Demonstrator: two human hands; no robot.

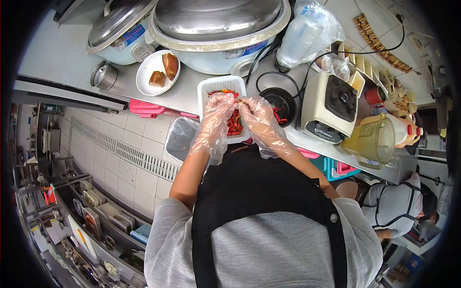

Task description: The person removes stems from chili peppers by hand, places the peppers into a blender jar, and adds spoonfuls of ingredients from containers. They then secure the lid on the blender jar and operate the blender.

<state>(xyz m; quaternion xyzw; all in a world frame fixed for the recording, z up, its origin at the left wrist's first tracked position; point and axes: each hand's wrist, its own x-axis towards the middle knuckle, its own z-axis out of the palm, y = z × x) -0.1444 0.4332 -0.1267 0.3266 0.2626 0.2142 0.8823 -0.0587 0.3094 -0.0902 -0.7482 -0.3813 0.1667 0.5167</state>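
My left hand [217, 117] and my right hand [259, 120], both in clear plastic gloves, meet fingertip to fingertip above a white plastic basket [207, 85]. Their fingers are closed in a pinch, with a bit of red chilli pepper showing between them; most of it is hidden. Red chillies [234, 124], with a few orange ones, lie in the basket below. Just right of my right hand sits a black bowl [273, 94] with some red chillies in it, partly covered by that hand.
Two large rice cookers [216, 53] stand behind the basket. A white bowl [143, 81] with two brown pieces is at the left. To the right are a blender base [317, 103], its jug [374, 139] and a cable. Another person [394, 204] works at far right.
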